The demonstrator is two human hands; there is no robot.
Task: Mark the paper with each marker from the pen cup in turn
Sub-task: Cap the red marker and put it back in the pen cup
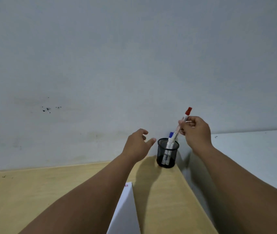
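Observation:
A black mesh pen cup (167,153) stands at the back right corner of the wooden desk (33,191), against the wall. My right hand (196,132) grips a white marker with a red cap (185,119), tilted, its lower end at the cup's mouth. A blue-capped marker (170,134) and another white marker stand in the cup. My left hand (138,145) hovers just left of the cup, fingers apart, holding nothing. White paper (126,211) lies near the front, between my forearms, with small red marks at its far corner.
A grey wall rises right behind the desk. The desk's right edge (193,191) runs diagonally, with a paler surface (252,157) beyond it under my right forearm. A few dark specks mark the wall at left.

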